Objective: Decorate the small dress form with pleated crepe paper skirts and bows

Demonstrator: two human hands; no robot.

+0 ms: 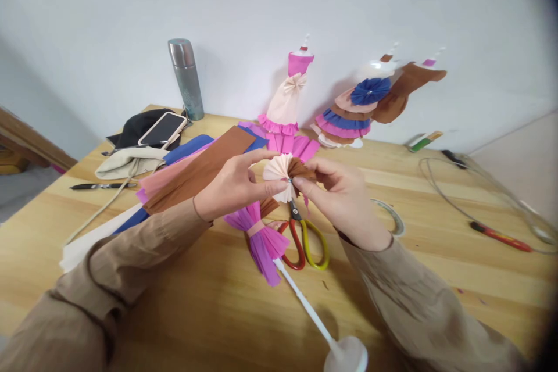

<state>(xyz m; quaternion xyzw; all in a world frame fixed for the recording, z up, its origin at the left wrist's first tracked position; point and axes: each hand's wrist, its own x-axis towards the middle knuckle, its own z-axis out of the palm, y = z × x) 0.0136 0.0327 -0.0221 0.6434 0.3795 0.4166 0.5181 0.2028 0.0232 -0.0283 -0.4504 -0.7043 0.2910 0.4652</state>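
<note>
Between both hands is a pleated paper rosette (pixel 278 169), cream on one side and brown on the other. My left hand (pixel 238 183) pinches its cream half between thumb and fingers. The brown half sits in the pinch of my right hand (pixel 342 195), its thumb near the rosette's centre. Just below, scissors (pixel 303 238) with one red and one yellow handle lie on the table, their blades partly hidden. Beside them lies a pink and purple paper dress (pixel 261 238), banded at the waist, on a white stick stand (pixel 305 302).
Crepe paper strips (pixel 200 171) lie at left near a pen (pixel 102 186), phone (pixel 163 129) and steel flask (pixel 186 78). Paper dresses (pixel 283 99) stand by the wall. Right are a tape roll (pixel 394 218), a red tool (pixel 501 237) and a cable (pixel 429 177).
</note>
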